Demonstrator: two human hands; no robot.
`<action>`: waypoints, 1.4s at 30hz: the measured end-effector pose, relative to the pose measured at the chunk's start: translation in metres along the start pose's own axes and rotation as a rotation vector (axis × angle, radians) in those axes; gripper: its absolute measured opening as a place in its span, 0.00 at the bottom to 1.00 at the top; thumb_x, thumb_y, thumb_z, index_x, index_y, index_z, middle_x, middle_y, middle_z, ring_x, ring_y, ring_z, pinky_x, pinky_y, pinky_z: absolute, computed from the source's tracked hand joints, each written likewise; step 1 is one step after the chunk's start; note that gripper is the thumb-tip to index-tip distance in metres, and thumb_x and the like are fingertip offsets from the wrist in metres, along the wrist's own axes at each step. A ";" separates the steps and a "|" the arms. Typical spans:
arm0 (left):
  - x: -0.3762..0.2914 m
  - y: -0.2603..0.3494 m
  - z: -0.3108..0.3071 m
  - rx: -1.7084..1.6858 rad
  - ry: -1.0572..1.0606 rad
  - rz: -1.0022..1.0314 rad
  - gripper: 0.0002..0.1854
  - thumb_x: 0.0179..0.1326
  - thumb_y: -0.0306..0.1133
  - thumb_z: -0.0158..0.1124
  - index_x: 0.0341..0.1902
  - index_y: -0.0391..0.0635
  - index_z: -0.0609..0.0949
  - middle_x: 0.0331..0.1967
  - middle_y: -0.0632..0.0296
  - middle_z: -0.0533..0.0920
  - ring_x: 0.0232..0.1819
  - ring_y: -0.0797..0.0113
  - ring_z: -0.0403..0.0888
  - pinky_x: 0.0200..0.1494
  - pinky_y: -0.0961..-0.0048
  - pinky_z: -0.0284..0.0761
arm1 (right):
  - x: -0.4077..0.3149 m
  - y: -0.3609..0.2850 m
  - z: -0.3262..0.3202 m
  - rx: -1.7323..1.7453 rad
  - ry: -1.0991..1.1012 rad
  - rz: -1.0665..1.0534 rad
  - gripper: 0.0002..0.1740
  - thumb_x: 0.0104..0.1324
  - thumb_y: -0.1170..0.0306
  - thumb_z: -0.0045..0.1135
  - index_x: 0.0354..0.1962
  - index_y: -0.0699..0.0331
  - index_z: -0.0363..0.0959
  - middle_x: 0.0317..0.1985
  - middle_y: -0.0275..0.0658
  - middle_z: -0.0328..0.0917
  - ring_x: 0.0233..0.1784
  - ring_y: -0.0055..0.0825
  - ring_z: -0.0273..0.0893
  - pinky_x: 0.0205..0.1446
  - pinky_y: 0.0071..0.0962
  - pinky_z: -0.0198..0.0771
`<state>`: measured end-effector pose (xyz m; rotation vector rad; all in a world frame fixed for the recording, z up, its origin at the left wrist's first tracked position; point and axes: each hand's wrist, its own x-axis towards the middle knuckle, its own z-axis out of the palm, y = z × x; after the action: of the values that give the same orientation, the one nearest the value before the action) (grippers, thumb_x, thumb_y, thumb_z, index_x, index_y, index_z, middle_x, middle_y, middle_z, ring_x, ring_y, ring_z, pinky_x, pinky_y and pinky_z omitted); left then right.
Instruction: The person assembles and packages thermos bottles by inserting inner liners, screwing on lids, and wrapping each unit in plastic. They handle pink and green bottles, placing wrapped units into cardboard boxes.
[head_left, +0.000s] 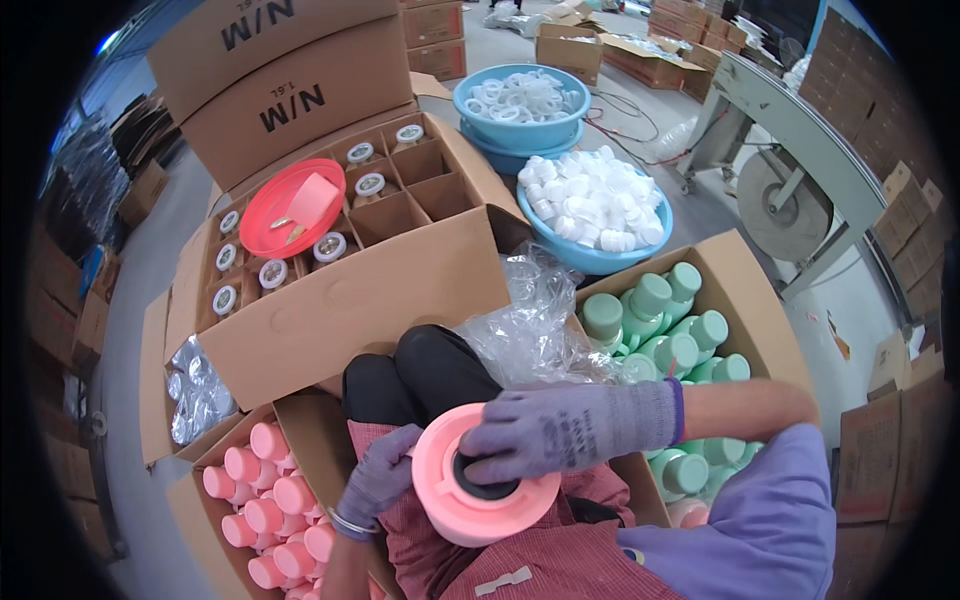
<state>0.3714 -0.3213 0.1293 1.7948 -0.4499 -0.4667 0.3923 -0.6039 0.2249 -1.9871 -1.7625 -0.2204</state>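
Across my lap lies a pink plastic thermos body (517, 521), its round end towards me. My left hand (379, 476), in a grey-purple glove, grips it by the side, near the handle. The gloved fingers of my right hand (536, 435) reach into the round opening, on a black round part (487, 487); whether they pinch it is hidden. Pink thermoses with cup lids (262, 514) fill a carton at lower left. Green thermoses (649, 296) stand in a carton on my right.
Ahead, a divided carton (360, 300) holds capped glass liners (274, 274) and a red plastic basin (330, 169) with a pink cup. Blue basins hold white caps (592, 199) and translucent rings (517, 97). Clear plastic film (517, 322) lies between cartons. A wheeled machine frame (810, 142) stands at right.
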 end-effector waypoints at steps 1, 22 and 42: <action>0.004 0.010 -0.007 0.080 -0.089 -0.002 0.10 0.61 0.26 0.58 0.45 0.38 0.79 0.32 0.59 0.80 0.37 0.74 0.77 0.45 0.74 0.75 | 0.007 -0.003 -0.002 -0.046 -0.083 0.037 0.11 0.59 0.66 0.61 0.40 0.57 0.74 0.42 0.38 0.73 0.43 0.34 0.75 0.40 0.32 0.75; -0.081 -0.054 -0.008 -1.424 0.465 -0.086 0.09 0.67 0.31 0.45 0.30 0.49 0.70 0.20 0.73 0.66 0.22 0.75 0.64 0.36 0.76 0.73 | -0.225 0.252 -0.012 -0.683 0.189 1.368 0.28 0.56 0.67 0.65 0.56 0.42 0.73 0.55 0.45 0.72 0.58 0.48 0.73 0.61 0.43 0.71; -0.026 -0.025 0.020 -1.639 0.616 0.525 0.05 0.71 0.27 0.46 0.43 0.43 0.73 0.32 0.66 0.74 0.36 0.70 0.76 0.63 0.58 0.77 | 0.104 0.074 0.076 0.298 0.811 0.594 0.25 0.61 0.68 0.63 0.55 0.66 0.69 0.46 0.50 0.69 0.46 0.45 0.72 0.51 0.40 0.69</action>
<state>0.3399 -0.3175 0.1021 0.1352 0.0083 0.1561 0.4669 -0.4824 0.1844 -1.7415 -0.6335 -0.4484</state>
